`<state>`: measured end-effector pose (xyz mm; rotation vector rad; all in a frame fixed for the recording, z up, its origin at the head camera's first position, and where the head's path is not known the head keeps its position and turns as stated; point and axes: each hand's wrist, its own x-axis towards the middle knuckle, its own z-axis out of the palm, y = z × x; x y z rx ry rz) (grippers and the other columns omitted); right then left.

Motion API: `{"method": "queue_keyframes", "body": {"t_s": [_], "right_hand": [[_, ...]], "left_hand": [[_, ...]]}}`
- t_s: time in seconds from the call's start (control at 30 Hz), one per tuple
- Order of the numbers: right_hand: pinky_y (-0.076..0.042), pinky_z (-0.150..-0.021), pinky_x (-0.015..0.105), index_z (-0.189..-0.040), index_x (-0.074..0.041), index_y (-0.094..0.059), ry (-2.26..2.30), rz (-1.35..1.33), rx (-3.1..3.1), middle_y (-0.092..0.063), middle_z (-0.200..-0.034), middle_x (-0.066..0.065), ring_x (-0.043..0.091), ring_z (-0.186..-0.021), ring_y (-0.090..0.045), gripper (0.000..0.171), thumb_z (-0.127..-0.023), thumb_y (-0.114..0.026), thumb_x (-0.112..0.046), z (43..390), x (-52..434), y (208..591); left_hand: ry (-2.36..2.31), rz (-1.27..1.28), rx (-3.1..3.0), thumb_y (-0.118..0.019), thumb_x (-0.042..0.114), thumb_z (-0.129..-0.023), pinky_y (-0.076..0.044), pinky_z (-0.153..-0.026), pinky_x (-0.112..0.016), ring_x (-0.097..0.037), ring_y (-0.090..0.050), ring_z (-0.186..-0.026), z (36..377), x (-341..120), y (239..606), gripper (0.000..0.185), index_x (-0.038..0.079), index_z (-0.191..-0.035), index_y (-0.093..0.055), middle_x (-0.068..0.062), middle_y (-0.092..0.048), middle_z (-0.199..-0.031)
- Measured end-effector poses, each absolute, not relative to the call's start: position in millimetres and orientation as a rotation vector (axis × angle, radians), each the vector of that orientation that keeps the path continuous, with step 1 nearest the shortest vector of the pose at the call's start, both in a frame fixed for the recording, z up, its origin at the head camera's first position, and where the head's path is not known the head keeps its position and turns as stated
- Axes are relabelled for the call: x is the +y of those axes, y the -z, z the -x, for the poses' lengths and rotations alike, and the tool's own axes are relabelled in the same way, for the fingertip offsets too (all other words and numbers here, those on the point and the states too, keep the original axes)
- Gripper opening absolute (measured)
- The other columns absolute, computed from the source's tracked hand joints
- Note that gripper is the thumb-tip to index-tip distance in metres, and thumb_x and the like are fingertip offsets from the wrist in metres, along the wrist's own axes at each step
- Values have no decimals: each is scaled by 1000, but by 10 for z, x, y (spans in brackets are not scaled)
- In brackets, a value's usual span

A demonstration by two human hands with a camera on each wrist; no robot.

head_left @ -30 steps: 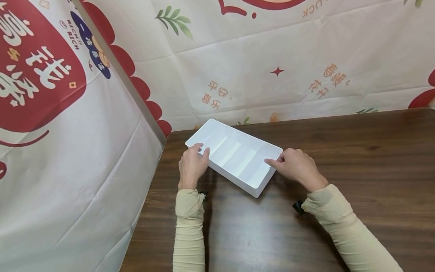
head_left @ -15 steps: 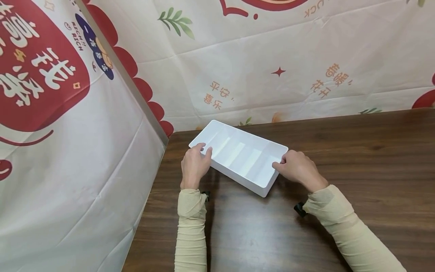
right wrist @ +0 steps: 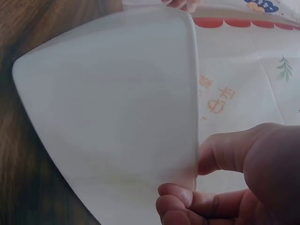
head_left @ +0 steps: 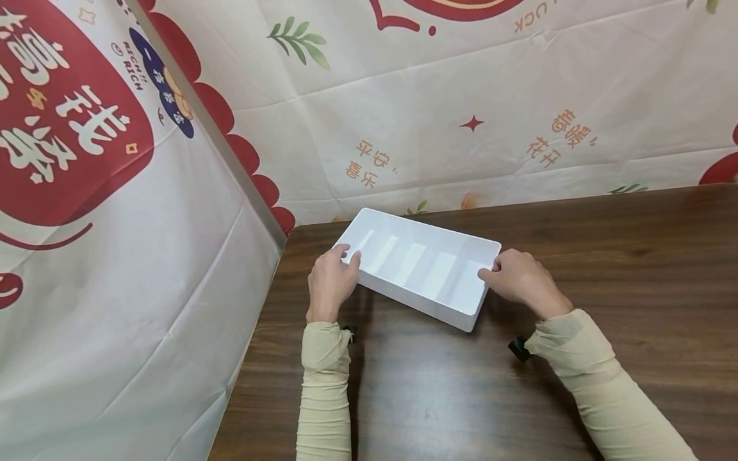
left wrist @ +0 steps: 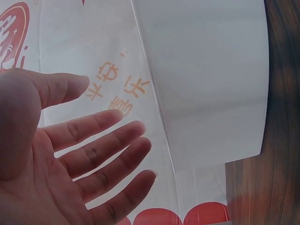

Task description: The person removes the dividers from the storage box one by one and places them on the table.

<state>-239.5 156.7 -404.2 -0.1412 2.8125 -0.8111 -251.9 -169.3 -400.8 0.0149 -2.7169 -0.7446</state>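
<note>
A white plastic tray (head_left: pixel 416 303) with several narrow compartments lies on the dark wooden table (head_left: pixel 605 269), near the back left corner. Its compartments look bare. My left hand (head_left: pixel 337 269) rests against the tray's left end with its fingers fairly straight; the left wrist view shows the spread fingers (left wrist: pixel 108 150) beside the white tray wall (left wrist: pixel 211 70). My right hand (head_left: pixel 503 272) holds the right end. In the right wrist view its thumb and curled fingers (right wrist: pixel 187 201) pinch the rim of the tray (right wrist: pixel 112 103).
A printed cloth backdrop (head_left: pixel 461 115) hangs behind the table, and a cloth-covered side panel (head_left: pixel 115 256) with a metal edge strip (head_left: pixel 230 160) stands along the left. Bare tabletop stretches to the right and towards me.
The tray has turned anticlockwise and shifted right, so its long side lies closer to parallel with the back edge. My right hand moved right with it, its fingers curling onto the rim.
</note>
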Motion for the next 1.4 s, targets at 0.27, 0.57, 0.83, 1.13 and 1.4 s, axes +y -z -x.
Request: {"method": "queue_keyframes", "body": {"t_s": [0.27, 0.57, 0.83, 1.13, 1.4], "right_hand": [[-33, -52, 30, -68, -9, -51, 837, 173, 2775, -41, -63, 0, 16, -60, -42, 32, -93, -53, -30, 2430, 1727, 4023], [-32, -54, 31, -70, -8, -51, 846, 209, 2729, -41, -63, 0, 18, -60, -42, 30, -94, -53, -27, 2460, 1874, 3984], [-31, -54, 31, -68, -10, -49, 844, 287, 2734, -39, -64, -1, 16, -59, -40, 31, -96, -54, -25, 2472, 2023, 4010], [-32, -56, 32, -72, -9, -50, 826, 324, 2755, -41, -65, 0, 17, -61, -41, 31, -98, -56, -25, 2488, 2176, 4018], [-31, -56, 33, -74, -8, -48, 809, 346, 2775, -38, -66, 0, 18, -61, -40, 30, -100, -53, -23, 2495, 2321, 4013]], "left_hand": [[743, -3, -2718, -60, 35, -95, -53, -77, -52, -33, -68, -99, 2518, -1683, 4002, 38, 6, -119, -69, -14, -72, -110], [730, -7, -2719, -60, 34, -95, -52, -78, -52, -34, -68, -100, 2522, -1705, 4005, 38, 7, -120, -69, -15, -72, -110], [764, -13, -2737, -58, 35, -96, -51, -79, -52, -32, -67, -99, 2514, -1732, 4020, 38, 7, -120, -68, -14, -71, -111], [800, -26, -2755, -58, 35, -97, -52, -78, -49, -28, -68, -93, 2526, -1729, 4052, 39, 5, -118, -69, -11, -72, -104], [796, -25, -2793, -58, 38, -97, -52, -81, -49, -27, -68, -96, 2536, -1733, 4065, 38, 7, -118, -69, -9, -72, -106]]}}
